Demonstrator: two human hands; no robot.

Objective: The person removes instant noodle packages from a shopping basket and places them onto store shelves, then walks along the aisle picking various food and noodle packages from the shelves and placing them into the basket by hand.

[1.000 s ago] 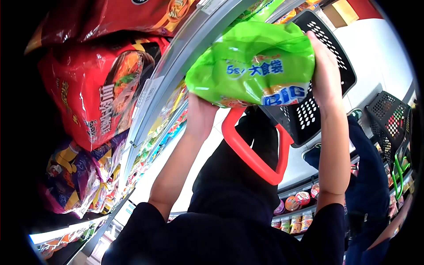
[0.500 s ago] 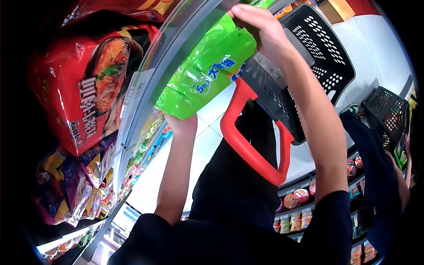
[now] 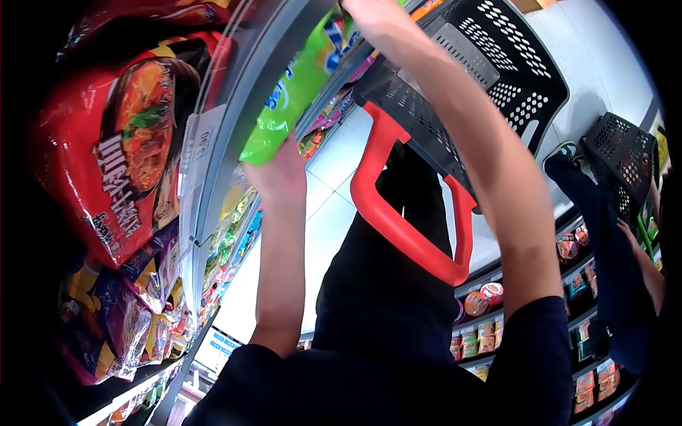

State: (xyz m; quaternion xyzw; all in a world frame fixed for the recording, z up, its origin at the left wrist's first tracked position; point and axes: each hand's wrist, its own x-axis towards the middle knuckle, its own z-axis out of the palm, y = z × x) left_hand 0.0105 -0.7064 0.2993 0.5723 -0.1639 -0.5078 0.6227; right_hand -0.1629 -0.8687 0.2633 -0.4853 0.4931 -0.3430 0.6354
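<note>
Grip on the green pack [image 3: 291, 92] is firm at its lower end, where the left hand [image 3: 280, 167] is closed around it, fingers mostly hidden by the wrapper. At its upper end the right hand [image 3: 366, 18] reaches to the pack; the frame cuts off its fingertips, so I cannot tell how tightly they close.

Far left, a red noodle bag [image 3: 121, 149] lies on the shelf above purple bags [image 3: 92, 312], with a price tag [image 3: 199, 153] beside it. Next comes the grey shelf edge [image 3: 266, 64]; the pack is tilted alongside it, seemingly outside the black basket [image 3: 391, 85]. Taking hold looks done; letting go is not.

Right of the pack, the basket's red handle [image 3: 412, 245] hangs over the person's dark trousers. Farther right are shelved cups [image 3: 476, 305], then another person's leg [image 3: 593, 213] near a second basket [image 3: 611, 153].
</note>
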